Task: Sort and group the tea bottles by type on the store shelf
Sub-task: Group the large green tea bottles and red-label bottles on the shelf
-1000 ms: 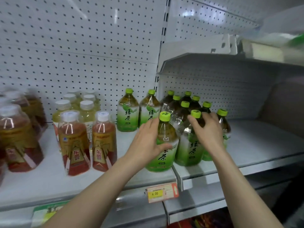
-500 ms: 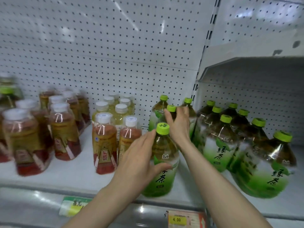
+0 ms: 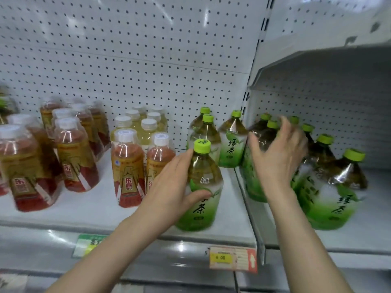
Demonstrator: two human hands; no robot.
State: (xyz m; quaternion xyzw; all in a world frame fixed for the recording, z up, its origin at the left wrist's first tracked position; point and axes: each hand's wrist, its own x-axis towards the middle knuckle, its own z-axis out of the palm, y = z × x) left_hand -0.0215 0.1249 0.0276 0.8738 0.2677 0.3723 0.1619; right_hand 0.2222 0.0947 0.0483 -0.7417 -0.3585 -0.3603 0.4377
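Here, the left hand (image 3: pixel 173 187) grips a green-capped tea bottle (image 3: pixel 204 172) standing at the front of the shelf (image 3: pixel 101 214).
The right hand (image 3: pixel 277 157), fingers spread and holding nothing, is in front of the green bottles (image 3: pixel 330 197) grouped further right.

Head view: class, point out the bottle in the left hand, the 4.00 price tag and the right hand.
bottle (image 3: pixel 208 174), head view, clear shoulder under the cap.
price tag (image 3: pixel 232 259), head view, middle of the tag.
right hand (image 3: pixel 275 159), head view, back of the hand.
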